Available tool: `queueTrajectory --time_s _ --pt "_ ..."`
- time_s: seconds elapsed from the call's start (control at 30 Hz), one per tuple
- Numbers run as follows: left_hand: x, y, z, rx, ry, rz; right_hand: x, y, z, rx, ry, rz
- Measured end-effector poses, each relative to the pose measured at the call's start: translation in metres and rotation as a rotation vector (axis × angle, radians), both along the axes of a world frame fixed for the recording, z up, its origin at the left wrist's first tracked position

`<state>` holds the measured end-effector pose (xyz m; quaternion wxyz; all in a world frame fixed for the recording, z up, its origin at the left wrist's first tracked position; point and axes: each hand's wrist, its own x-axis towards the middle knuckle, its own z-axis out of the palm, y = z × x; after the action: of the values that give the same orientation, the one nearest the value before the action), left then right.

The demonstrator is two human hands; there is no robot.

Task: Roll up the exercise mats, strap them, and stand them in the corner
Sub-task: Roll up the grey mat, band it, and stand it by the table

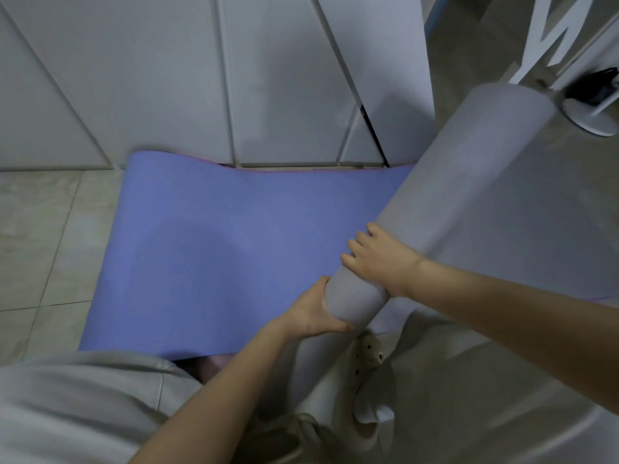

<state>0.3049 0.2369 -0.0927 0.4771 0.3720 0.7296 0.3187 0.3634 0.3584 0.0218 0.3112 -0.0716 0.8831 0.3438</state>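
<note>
1. Closest to me, below my arms, is my grey shirt. Just under my left fingers a beige slipper with small holes is on the floor.
2. My left hand holds the near end of the rolled grey mat. It is curled around that end from the side and from below.
3. My right hand is just beyond the left one, on top of the roll. Its fingers are bent over the curve and grip it.
4. From my fingers the roll goes away to the right, in a slanted line.
5. Left of my fingers the blue mat lies open and flat on the tiled floor. Its far edge shows a thin pink line.
6. Right of my fingers there is a grey sheet. I cannot tell if it is the loose part of the same mat.
7. Beyond the blue mat, touching its far edge, are white cupboard doors. Far to the right of the roll's end is a white round base of some stand.
</note>
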Motion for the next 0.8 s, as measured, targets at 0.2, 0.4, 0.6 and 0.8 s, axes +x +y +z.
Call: queueTrajectory --time_s 0.2,0.4,0.6,0.8 --pt "0.040 -0.002 -0.003 0.065 -0.064 0.255 -0.029 0.002 0.009 -0.026 -0.212 -0.123" --pt "0.075 0.006 -0.012 0.070 0.284 0.482 -0.040 0.002 0.011 -0.089 -0.352 -0.323" --pt "0.043 0.009 -0.019 -0.007 0.236 0.296 -0.018 0.011 0.002 -0.107 -0.184 -0.229" --pt "0.025 0.010 -0.012 0.008 0.297 0.198 -0.001 0.018 0.007 0.051 -0.039 -0.103"
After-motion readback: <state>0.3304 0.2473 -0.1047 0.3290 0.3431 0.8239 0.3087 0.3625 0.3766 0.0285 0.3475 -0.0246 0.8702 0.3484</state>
